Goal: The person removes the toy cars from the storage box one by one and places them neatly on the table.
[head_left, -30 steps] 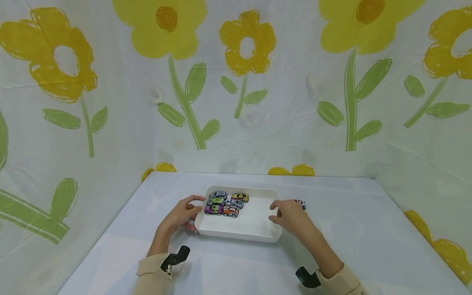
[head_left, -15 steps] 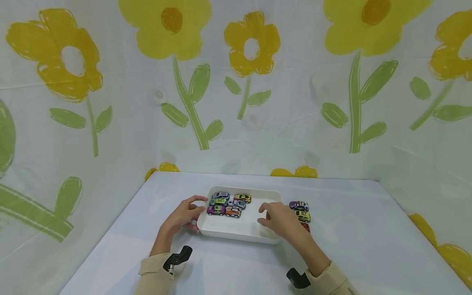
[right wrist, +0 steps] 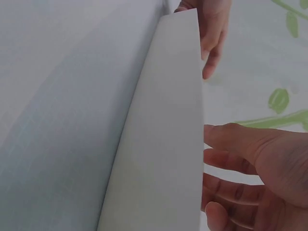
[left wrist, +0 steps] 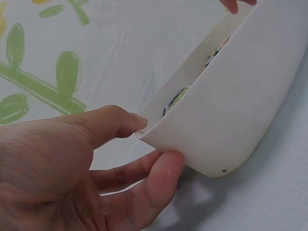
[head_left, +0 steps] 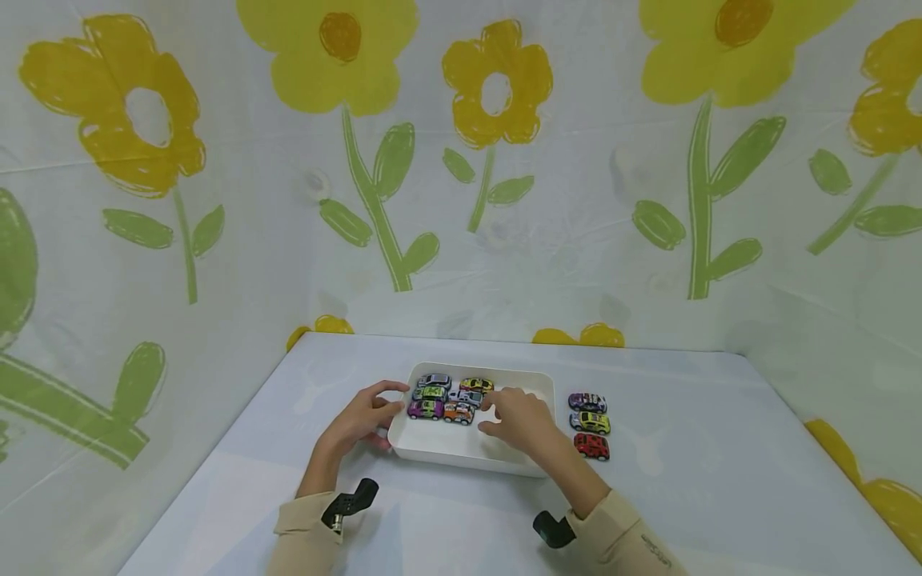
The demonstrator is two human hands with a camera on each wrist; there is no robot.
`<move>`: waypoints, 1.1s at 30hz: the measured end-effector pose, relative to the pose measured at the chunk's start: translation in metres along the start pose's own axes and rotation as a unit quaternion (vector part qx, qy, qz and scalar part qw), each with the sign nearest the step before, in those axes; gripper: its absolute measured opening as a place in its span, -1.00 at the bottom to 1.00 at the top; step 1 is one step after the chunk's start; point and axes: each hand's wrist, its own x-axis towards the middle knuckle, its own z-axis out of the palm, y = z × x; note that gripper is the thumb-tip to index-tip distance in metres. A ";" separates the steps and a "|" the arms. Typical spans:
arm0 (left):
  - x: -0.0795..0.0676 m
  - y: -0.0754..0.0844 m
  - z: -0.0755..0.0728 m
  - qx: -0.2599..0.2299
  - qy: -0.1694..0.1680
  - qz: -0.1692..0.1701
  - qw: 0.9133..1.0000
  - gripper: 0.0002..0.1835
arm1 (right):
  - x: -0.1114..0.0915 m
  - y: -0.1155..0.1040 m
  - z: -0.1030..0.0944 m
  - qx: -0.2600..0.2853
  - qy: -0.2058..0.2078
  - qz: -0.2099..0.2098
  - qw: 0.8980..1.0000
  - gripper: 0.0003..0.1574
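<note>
My left hand point(head_left: 366, 416) holds the left end of a white tray point(head_left: 461, 456); in the left wrist view the thumb lies on the rim and fingers touch the outer wall. Several toy cars stand in the tray's left half, among them a purple-and-green toy car point(head_left: 426, 410), an orange-and-white toy car point(head_left: 458, 413) and a yellow toy car point(head_left: 477, 385). Over the tray, my right hand point(head_left: 520, 418) has its thumb and forefinger apart, fingertips right beside the silver toy car point(head_left: 465, 398). No car shows between them. The tray wall hides those fingertips in the right wrist view.
To the right of the tray, a dark purple toy car point(head_left: 587, 402), a yellow-green toy car point(head_left: 590, 422) and a red toy car point(head_left: 591, 446) stand in a column on the pale table point(head_left: 677, 480). A flower-patterned curtain point(head_left: 562, 224) encloses the table's back and sides.
My right hand has moved left, from the tray's right rim to the cars inside, uncovering the column of cars on the right. The left hand stays on the tray; the view has shifted slightly.
</note>
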 end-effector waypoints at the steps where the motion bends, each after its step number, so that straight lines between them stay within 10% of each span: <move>1: 0.000 0.000 0.000 0.001 0.000 0.001 1.000 -0.58 | 0.001 -0.001 0.001 0.000 -0.001 0.001 1.000 -0.62; 33: -0.001 -0.003 -0.001 0.004 -0.003 0.007 1.000 -0.57 | 0.030 -0.033 0.026 0.008 0.031 0.046 0.998 -0.63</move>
